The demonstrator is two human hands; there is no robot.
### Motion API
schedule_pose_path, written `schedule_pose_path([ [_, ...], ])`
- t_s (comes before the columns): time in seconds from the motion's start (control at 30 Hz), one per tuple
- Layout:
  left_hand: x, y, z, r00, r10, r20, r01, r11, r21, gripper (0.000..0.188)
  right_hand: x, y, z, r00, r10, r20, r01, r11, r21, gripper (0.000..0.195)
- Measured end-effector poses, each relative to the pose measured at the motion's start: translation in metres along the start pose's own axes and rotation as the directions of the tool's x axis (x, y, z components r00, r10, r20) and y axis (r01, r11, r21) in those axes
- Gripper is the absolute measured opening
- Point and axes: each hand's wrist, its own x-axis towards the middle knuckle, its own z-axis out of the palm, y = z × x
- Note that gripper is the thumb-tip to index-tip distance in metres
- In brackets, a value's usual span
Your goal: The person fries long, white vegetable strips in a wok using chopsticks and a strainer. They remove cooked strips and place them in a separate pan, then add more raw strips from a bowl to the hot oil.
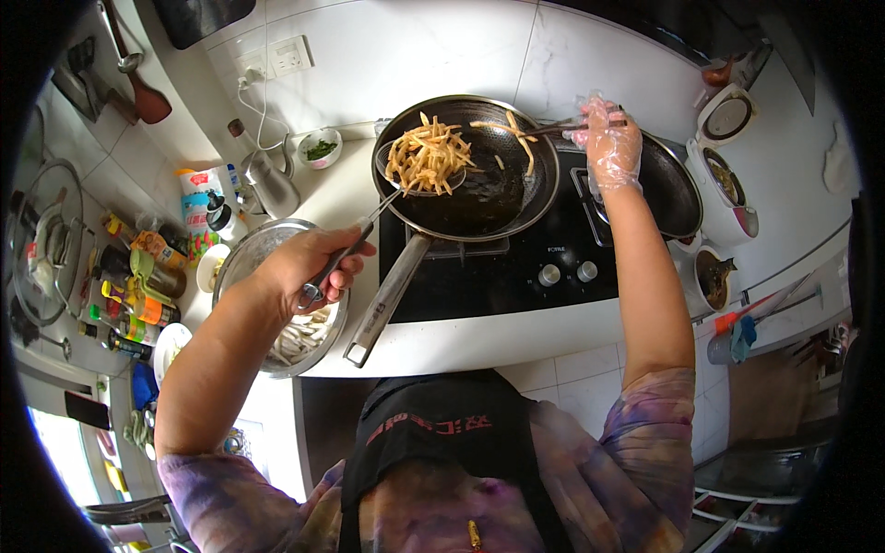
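Note:
My left hand (325,266) grips the dark handle of a wire-mesh strainer (382,157). Browned fried strips (430,156), which look like fries, are heaped in the strainer over the left side of a frying pan (546,197). Dark oil (484,207) lies in the pan's bottom. My right hand (612,148), in a clear plastic glove, holds chopsticks (553,128). Their tips are at a few fried strips (522,135) on the pan's right wall. Below my left forearm, a metal bowl (340,321) holds pale raw strips (304,337).
The pan's long handle (387,304) points towards me over the edge of the black gas hob (484,283). A second pan (674,186) stands right, beside a white rice cooker (726,186). At left are an oil pot (269,183), a bowl of chopped greens (320,148) and several bottles (142,304).

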Motion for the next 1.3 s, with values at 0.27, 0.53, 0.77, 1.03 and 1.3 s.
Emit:
schedule_pose_path([
  [0.27, 0.009, -0.006, 0.008, 1.0, -0.009, 0.001, 0.009, 1.0, 0.022, 0.032, -0.023, -0.011, 0.05, 0.99, -0.071, 0.125, 0.072, 0.997, -0.001, 0.02],
  [0.53, -0.008, 0.005, 0.01, 0.998, 0.067, -0.008, -0.067, 0.998, 0.016, 0.031, 0.001, -0.009, 0.018, 1.0, -0.015, -0.016, 0.015, 1.0, 0.009, 0.037],
  [0.77, -0.017, 0.017, 0.009, 0.993, 0.112, -0.024, -0.112, 0.993, 0.035, 0.031, -0.015, 0.066, 0.039, 0.982, 0.139, 0.128, -0.142, 0.99, 0.02, 0.024],
  [1.03, -0.02, 0.019, 0.011, 0.991, 0.121, -0.057, -0.119, 0.992, 0.045, 0.03, -0.015, 0.089, 0.059, 0.985, 0.123, 0.118, -0.137, 0.982, 0.128, 0.018],
  [1.3, -0.013, 0.017, 0.004, 0.991, 0.114, -0.072, -0.11, 0.992, 0.058, 0.03, 0.011, 0.047, 0.017, 0.996, 0.092, 0.018, -0.092, 0.996, -0.004, 0.021],
])
